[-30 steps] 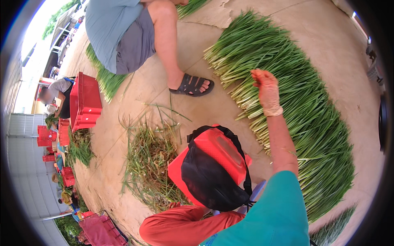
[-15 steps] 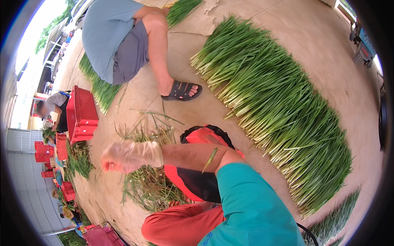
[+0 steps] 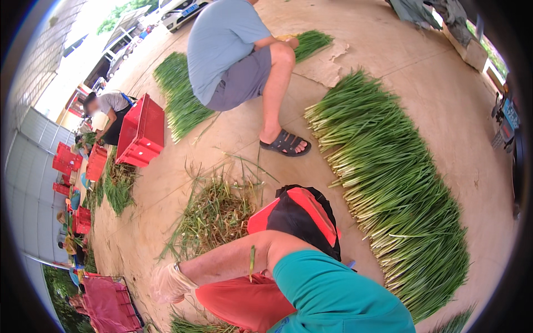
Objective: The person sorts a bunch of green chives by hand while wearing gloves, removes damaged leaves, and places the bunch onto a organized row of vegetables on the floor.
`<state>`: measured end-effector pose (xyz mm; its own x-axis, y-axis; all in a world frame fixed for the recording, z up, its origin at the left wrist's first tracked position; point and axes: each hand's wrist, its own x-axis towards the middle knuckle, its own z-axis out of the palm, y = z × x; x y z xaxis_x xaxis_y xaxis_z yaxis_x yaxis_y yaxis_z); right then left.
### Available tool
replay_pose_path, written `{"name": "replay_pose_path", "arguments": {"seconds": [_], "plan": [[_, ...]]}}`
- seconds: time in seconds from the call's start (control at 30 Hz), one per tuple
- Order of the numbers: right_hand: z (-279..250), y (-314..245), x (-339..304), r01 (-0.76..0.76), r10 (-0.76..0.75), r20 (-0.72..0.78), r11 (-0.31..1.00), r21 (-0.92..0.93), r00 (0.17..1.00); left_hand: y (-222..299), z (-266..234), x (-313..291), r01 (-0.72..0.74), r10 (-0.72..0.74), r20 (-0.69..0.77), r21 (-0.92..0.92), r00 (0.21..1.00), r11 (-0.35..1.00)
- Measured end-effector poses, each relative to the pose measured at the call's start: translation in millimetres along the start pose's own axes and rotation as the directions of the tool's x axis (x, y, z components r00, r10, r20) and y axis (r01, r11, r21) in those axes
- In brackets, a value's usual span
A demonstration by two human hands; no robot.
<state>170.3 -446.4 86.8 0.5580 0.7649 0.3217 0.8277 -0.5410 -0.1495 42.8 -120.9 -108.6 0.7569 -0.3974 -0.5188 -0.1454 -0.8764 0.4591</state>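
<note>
My right hand (image 3: pixel 171 284) wears a pale, see-through glove and reaches to the left past my red-trousered leg (image 3: pixel 244 299). Its fingers are blurred and partly hidden, so I cannot see whether they hold anything. A short green leaf piece (image 3: pixel 252 263) clings to my forearm. Below the hand, at the lower edge, lie some green chives (image 3: pixel 202 326). Beyond my arm is a heap of tangled trimmings (image 3: pixel 214 213). Next to it sits a red and black object (image 3: pixel 305 213), possibly a stool or bag. My left hand is not in view.
A long row of chives (image 3: pixel 394 200) lies at the right. A co-worker in a blue shirt (image 3: pixel 222 50) crouches ahead, beside more chives (image 3: pixel 180 94). Red crates (image 3: pixel 143 133) and several people line the left. A wheeled red-covered cart (image 3: pixel 111 305) stands lower left.
My right hand has swung from beside the trimmings heap down toward my red-trousered leg. The view has shifted, so the scene sits farther right, and more of the heap shows.
</note>
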Motion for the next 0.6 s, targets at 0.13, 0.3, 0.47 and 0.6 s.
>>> {"name": "replay_pose_path", "arguments": {"seconds": [0.13, 0.3, 0.47, 0.6], "plan": [[35, -41, 68, 0.077, -0.053, -0.395, 0.996, 0.043, 0.917, -58, 30, -28, -0.168, 0.173, -0.071, 0.082, 0.982, 0.982], [74, -98, 122, 0.228, -0.138, -0.275, 0.916, 0.331, 0.952, -109, 65, -40, 0.279, -0.306, -0.068, -0.265, 0.95, 0.923], [147, -69, 126, 0.207, -0.133, -0.354, 0.962, 0.178, 0.926, -119, 79, -21, 0.129, -0.159, -0.079, -0.296, 0.984, 0.946], [122, -73, 137, 0.041, -0.068, 0.23, 0.992, 0.12, 0.971, -128, 107, -32, 0.311, -0.361, -0.034, -0.44, 0.932, 0.843]]}}
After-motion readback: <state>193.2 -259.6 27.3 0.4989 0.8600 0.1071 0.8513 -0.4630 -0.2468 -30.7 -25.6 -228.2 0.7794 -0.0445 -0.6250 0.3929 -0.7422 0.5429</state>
